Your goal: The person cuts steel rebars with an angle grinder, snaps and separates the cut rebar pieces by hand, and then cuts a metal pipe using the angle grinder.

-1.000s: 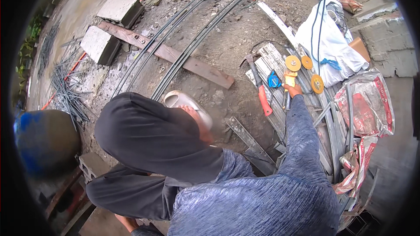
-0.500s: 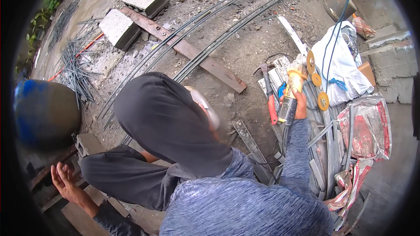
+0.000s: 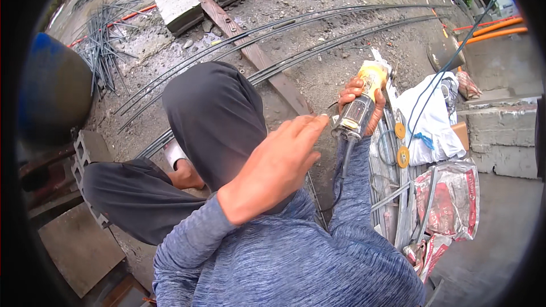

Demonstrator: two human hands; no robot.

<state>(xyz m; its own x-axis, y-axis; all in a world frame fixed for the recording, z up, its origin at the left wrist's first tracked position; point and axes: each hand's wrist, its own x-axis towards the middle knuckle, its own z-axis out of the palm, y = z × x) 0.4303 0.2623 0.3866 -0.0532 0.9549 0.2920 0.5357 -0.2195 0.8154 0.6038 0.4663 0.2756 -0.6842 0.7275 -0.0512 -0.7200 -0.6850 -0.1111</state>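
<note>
My right hand (image 3: 377,115) is wrapped round the body of a yellow and black angle grinder (image 3: 372,79), held up to the right of my raised knee. Its head points away from me, and a dark power cord (image 3: 345,156) hangs from its rear end. My left hand (image 3: 276,165) reaches across in front of my knee toward the grinder's rear. Its fingers are stretched out with nothing in them, their tips just short of the tool. Two gold-coloured grinding discs (image 3: 403,157) lie among metal strips beyond my right forearm.
Long steel rods (image 3: 318,41) cross the ground ahead, over a wooden plank (image 3: 273,77). Concrete blocks (image 3: 177,7) stand at far left, near a pile of cut rods (image 3: 105,45) and a blue drum (image 3: 51,88). A white sack (image 3: 426,108) and a torn red-grey bag (image 3: 449,199) lie at right.
My left hand has swung up from the lower left to beside the grinder. My right hand has lifted the grinder off the pile of strips. The view has shifted too.
</note>
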